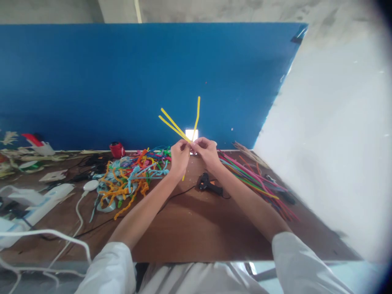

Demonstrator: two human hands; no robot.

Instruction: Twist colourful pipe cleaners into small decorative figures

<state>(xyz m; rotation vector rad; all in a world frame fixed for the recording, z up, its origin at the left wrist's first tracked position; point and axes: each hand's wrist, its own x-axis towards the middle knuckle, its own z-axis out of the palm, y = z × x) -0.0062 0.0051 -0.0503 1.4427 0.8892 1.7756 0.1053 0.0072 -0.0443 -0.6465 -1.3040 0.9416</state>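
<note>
Yellow stems [174, 123] fan out from both pinching hands [180, 156].

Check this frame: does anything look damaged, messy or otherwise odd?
The blue panel has a dark, ragged patch at its upper right corner, perhaps damage. Colored stems at left lie tangled in a heap, unlike the straighter strands at right.

Fairly bright, diffuse light, slightly hazy; can't pin the source. White wall [337, 134] at right is brightest large area, low texture. Small rectangle [192, 134] at centre blown out to white. Soft shadow on the table [171, 241], centre to lower right. Wide-angle stretch toward frame edges, black vignette in right corners. Left hand [180, 157] and right hand [208, 152] slightly soft, finger detail smeared.
</note>
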